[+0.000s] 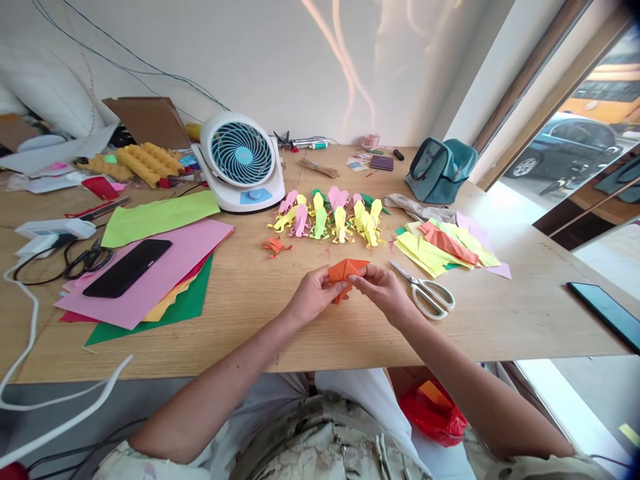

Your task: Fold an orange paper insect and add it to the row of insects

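A folded piece of orange paper (346, 269) is held between both hands above the wooden table. My left hand (316, 293) pinches its left side, thumb in front. From the right, my right hand (379, 288) grips the same paper with thumb and fingers closed. The paper comes to a point below the hands; fingertips behind it are hidden. Just right of my right hand lie white-handled scissors (426, 293). Beyond the hands stand several folded paper figures (341, 223) in yellow, pink and green. A small orange folded figure (277, 246) sits apart, nearer the left.
Stacked coloured paper (145, 293) bears a black phone (129, 267) on the left. Behind it stands a white fan (243, 153). Folded paper sheets (435, 247), a teal bag (443, 170) and a tablet-like device (603, 310) lie rightward. A red plastic bag (435, 417) hangs below the edge.
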The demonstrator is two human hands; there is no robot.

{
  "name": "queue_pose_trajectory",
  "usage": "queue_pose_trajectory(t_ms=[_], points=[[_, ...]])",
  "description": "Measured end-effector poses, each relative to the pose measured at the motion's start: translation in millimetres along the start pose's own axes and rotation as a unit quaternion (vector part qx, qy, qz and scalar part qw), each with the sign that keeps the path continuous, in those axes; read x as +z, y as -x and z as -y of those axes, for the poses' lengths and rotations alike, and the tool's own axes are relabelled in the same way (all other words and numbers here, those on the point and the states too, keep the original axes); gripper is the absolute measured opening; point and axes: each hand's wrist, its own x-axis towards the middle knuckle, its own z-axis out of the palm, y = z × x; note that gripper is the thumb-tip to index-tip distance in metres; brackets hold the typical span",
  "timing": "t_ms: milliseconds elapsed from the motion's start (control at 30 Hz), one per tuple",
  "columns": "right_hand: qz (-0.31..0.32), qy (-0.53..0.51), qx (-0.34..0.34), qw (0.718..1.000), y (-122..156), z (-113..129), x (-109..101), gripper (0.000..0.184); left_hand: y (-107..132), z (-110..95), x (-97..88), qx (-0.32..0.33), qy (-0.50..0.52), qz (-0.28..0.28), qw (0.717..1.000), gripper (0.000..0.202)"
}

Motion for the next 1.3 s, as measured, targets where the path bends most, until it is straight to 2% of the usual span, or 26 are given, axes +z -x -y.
queue_pose_trajectory(t_ms=[100,200,400,567,733,867,967,1067,1167,1300], points=[[0.002,0.020,0.010,1.000,-18,-3,-1,0.047,-14,1,-8.3,0.056,-0.025,-0.048,0.997,0.047],[0.013,0.027,0.020,0.999,-29,-12,0,0.047,-23,8,-15.6,0.072,-0.006,-0.062,0.995,0.042],[0.021,-0.016,0.019,0.999,-32,-31,5,0.047,-22,14,-25.0,0.026,0.001,-0.056,0.998,0.036],[0.039,-0.001,0.012,0.999,-28,-32,2,0.047,-19,10,-23.9,-0.027,0.060,-0.034,0.997,0.038],[0.016,-0.017,-0.017,1.000,-29,-34,-4,0.036,-17,9,-24.8,-0.103,0.122,-0.013,0.987,0.041],[0.064,0.017,-0.075,0.995,-31,-35,-11,0.047,-16,8,-26.2,-0.155,0.183,0.034,0.970,0.045],[0.103,0.041,-0.122,0.986,-33,-36,-14,0.038,-16,8,-26.2,-0.174,0.214,0.062,0.959,0.044],[0.126,0.032,-0.138,0.982,-34,-37,-15,0.030,-16,8,-26.5,-0.185,0.225,0.075,0.954,0.046],[0.132,0.016,-0.119,0.984,-33,-35,-14,0.033,-16,9,-26.2,-0.173,0.222,0.066,0.957,0.045],[0.117,0.025,-0.098,0.988,-30,-33,-14,0.040,-16,9,-24.4,-0.107,0.170,0.014,0.980,0.044]])
